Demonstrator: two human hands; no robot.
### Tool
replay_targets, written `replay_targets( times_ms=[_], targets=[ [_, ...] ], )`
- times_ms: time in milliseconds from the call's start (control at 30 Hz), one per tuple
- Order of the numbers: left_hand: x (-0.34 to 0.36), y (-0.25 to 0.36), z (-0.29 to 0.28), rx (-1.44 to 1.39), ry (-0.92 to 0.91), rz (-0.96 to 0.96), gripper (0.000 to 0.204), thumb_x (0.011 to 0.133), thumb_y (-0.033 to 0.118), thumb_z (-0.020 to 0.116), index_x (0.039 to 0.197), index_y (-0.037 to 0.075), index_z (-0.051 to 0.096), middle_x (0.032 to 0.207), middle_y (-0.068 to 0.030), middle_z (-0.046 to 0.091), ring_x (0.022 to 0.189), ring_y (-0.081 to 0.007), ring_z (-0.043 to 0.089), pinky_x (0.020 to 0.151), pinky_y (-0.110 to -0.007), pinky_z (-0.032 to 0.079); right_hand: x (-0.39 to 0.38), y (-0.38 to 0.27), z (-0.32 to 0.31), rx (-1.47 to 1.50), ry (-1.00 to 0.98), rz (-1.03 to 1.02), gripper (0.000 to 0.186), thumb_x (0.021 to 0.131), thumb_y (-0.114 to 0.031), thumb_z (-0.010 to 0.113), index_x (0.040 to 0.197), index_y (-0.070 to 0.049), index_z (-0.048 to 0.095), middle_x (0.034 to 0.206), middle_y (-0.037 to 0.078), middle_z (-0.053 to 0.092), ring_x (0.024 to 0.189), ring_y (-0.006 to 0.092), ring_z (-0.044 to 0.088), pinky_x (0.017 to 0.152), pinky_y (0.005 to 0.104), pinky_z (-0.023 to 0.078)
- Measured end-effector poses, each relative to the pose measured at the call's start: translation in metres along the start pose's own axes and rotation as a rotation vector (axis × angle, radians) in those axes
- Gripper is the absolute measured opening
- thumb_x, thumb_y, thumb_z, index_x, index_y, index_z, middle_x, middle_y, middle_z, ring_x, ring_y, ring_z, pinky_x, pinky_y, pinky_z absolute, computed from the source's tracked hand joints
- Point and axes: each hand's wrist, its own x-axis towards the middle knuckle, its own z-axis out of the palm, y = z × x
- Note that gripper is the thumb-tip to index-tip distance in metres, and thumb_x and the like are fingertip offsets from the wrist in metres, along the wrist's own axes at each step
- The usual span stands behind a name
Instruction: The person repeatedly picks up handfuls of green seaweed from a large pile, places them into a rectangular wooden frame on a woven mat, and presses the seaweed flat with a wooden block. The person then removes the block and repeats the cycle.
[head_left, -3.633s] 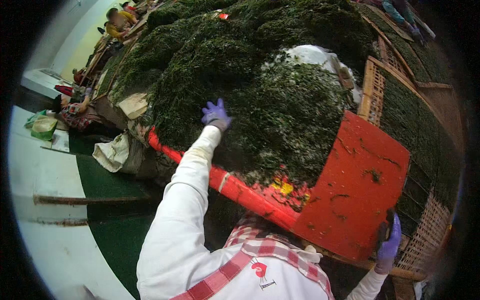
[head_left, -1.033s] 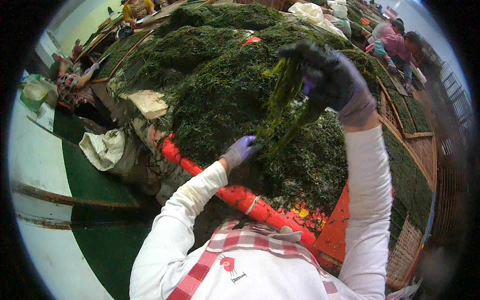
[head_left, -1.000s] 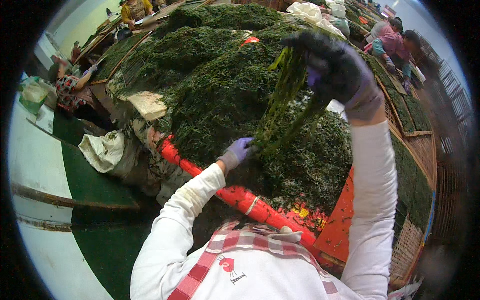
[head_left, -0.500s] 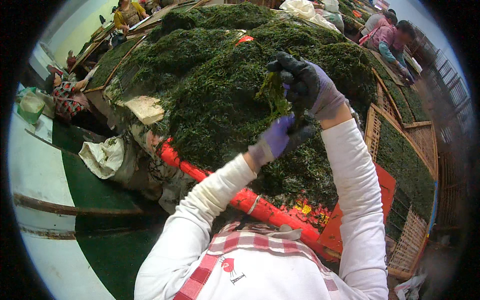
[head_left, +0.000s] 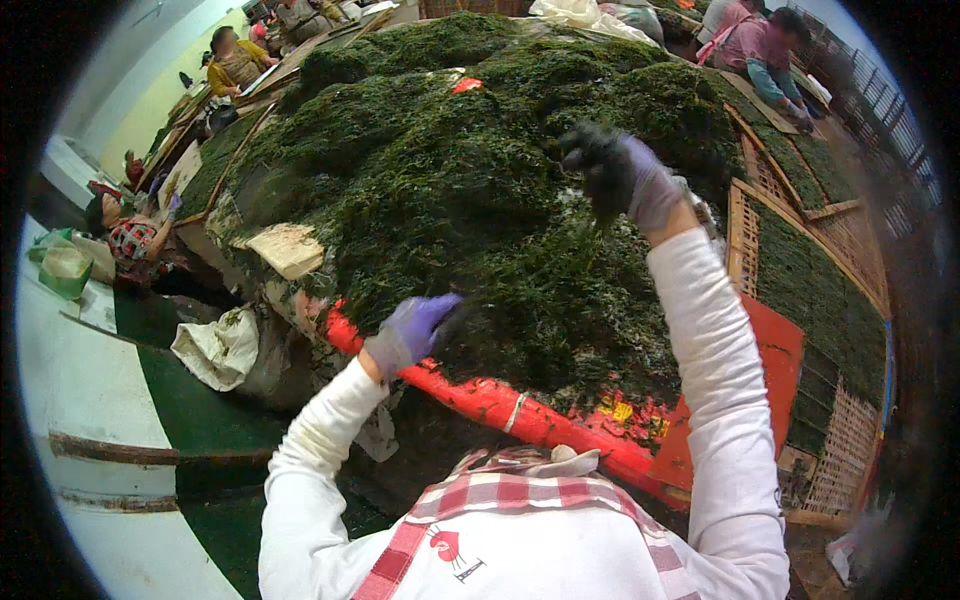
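Observation:
A big mound of wet green seaweed spreads before me. My left hand, in a purple glove with a dark palm side, is at its near left edge by the red roll. Its fingers reach forward, somewhat blurred, and nothing shows in them. Farther right, my right hand, gloved in purple and black, hovers over the mound. Its dark fingers are bent and smeared by motion; whether the dark patch below them is seaweed or a gloved finger cannot be made out.
A long red roll edges the mound's near side. To the right lie a red board and wood-framed woven racks with seaweed. A white sack hangs at left. One person works far right; others sit far left.
My hands have moved apart, the left one going left and down toward the red roll. The bright green seaweed strands between them no longer show. My view has shifted slightly.

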Motion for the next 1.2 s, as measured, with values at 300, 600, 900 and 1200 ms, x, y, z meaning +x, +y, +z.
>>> replay_targets(
  times_ms=[300,600,900,1200],
  targets=[
    [0.137,0.088,-0.098,0.482,-0.026,0.141,0.041,0.075,0.01,0.064,0.116,0.01,0.057,0.094,-0.0197,0.064,0.088,-0.0392,0.06,0.075,-0.044,0.051,-0.066,0.064,0.047,-0.04,-0.411,-0.064,0.041,0.09,-0.039,0.058,0.115,-0.006,0.059,0.092,0.008,0.066,0.07,0.0155,0.062,0.056,0.0301,0.05],
    [0.135,0.051,-0.003,-0.851,-0.509,0.035,0.061,0.071,0.009,0.074,0.127,0.004,0.049,0.122,-0.0037,0.055,0.11,-0.0128,0.048,0.098,-0.03,0.039,-0.083,0.038,0.036,-0.505,-0.445,-0.683,0.03,0.086,-0.003,0.051,0.114,-0.002,0.061,0.071,-0.004,0.049,0.058,0.0069,0.046,0.05,0.0224,0.037],
    [0.08,-0.016,0.09,-0.711,-0.531,-0.23,0.03,0.09,0.026,0.06,0.11,0.003,0.062,0.104,-0.0077,0.065,0.093,-0.0126,0.057,0.083,-0.03,0.046,-0.091,-0.058,-0.038,0.297,-0.331,-0.375,0.035,0.094,-0.024,0.045,0.12,-0.003,0.055,0.08,0.004,0.059,0.068,0.0172,0.054,0.058,0.0313,0.048],
    [0.119,0.006,0.021,-0.923,-0.357,-0.336,0.024,0.092,0.028,0.055,0.097,0.005,0.063,0.072,-0.0004,0.06,0.06,-0.0112,0.052,0.056,-0.025,0.045,-0.087,0.077,-0.033,0.329,-0.069,0.263,0.033,0.094,-0.036,0.051,0.114,-0.01,0.057,0.077,-0.001,0.059,0.057,0.0083,0.047,0.055,0.0205,0.041]
  ],
)
